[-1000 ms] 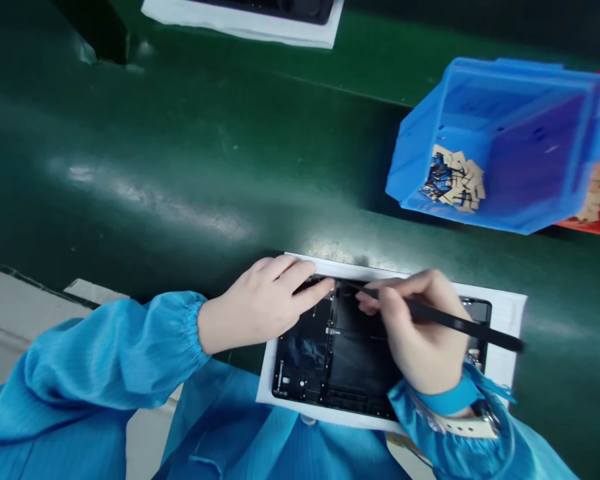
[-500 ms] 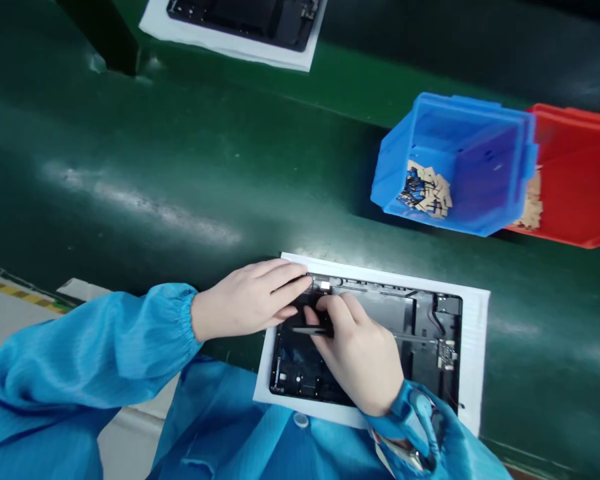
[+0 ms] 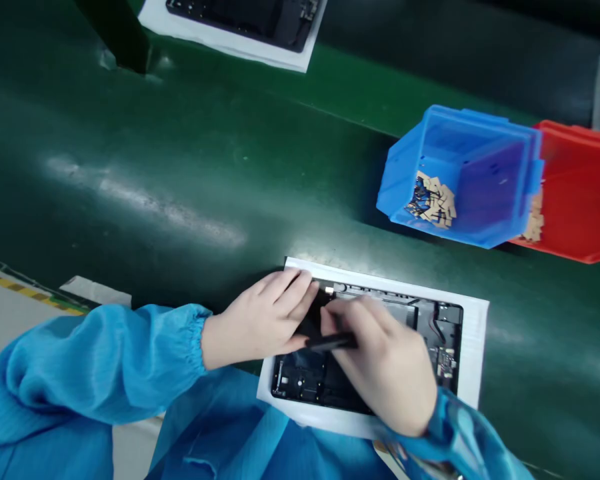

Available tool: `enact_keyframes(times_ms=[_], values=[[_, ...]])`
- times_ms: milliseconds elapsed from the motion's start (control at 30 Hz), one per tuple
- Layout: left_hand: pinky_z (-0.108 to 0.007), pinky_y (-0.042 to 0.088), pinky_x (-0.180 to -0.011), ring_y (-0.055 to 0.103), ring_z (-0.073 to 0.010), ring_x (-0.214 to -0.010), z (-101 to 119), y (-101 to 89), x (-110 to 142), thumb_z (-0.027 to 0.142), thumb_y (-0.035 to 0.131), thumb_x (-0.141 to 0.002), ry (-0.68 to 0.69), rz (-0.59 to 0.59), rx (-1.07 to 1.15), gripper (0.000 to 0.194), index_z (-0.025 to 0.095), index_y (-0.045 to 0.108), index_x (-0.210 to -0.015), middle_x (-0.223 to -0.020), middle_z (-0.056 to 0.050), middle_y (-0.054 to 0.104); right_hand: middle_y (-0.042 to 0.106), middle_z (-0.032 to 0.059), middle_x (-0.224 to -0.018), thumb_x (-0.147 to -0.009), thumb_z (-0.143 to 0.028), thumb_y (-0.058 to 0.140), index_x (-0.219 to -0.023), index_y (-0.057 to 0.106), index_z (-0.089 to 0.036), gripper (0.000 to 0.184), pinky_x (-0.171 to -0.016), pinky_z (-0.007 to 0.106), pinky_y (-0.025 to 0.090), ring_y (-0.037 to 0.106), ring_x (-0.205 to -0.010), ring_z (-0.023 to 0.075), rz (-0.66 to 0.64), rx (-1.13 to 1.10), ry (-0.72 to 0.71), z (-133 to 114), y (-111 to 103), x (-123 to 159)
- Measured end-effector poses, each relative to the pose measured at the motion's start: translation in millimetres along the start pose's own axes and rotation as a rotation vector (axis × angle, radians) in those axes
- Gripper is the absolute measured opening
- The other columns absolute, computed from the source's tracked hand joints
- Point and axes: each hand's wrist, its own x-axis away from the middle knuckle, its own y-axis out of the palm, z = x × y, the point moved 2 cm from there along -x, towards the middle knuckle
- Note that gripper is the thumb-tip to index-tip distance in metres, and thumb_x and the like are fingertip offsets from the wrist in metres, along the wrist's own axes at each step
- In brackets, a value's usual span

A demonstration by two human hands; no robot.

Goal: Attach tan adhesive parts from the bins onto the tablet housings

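Note:
An opened black tablet chassis (image 3: pixel 430 333) lies on a white foam sheet (image 3: pixel 473 360) at the near edge of the green belt. My left hand (image 3: pixel 260 323) lies on the chassis's upper left corner, fingers together and pressed flat on it. My right hand (image 3: pixel 380 363) is closed around a thin black stick tool (image 3: pixel 330 343) that lies sideways, its tip pointing left toward my left fingers. Much of the chassis's middle is hidden under my right hand.
A blue bin (image 3: pixel 473 177) with small tan parts (image 3: pixel 435 200) stands at the right, a red bin (image 3: pixel 580 190) beside it. Another chassis on white foam (image 3: pixel 240 27) lies at the far top. The green belt (image 3: pixel 180 153) stretches between.
My right hand moved left across the chassis and turned the black tool from pointing up-left to lying sideways. My left hand stayed on the upper left corner. The view shifted slightly.

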Motion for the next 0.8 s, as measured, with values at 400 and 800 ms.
enact_keyframes(times_ms=[400,800], values=[[-0.037,0.047,-0.1,0.05,-0.0245,-0.122,-21,-7.6,4,0.033,0.042,-0.094,0.103,-0.068,0.063,0.042,0.011,0.049,-0.129,-0.135,-0.015,0.049,0.059,0.0009,-0.064,-0.089,-0.013,0.045,-0.078,0.061,-0.017,0.02,-0.054,0.026,0.035,0.052,-0.055,0.0122,0.058,0.045,-0.07,-8,16,19],[-0.039,0.046,-0.098,0.05,-0.0278,-0.12,-7,-3.7,1,0.036,0.044,-0.092,0.038,-0.067,0.003,0.048,0.007,0.048,-0.129,-0.132,-0.018,0.051,0.057,0.0018,-0.061,-0.09,-0.012,0.044,-0.079,0.062,-0.016,0.022,-0.054,0.027,0.034,0.05,-0.054,0.0136,0.12,0.07,-0.115,-10,20,18]])
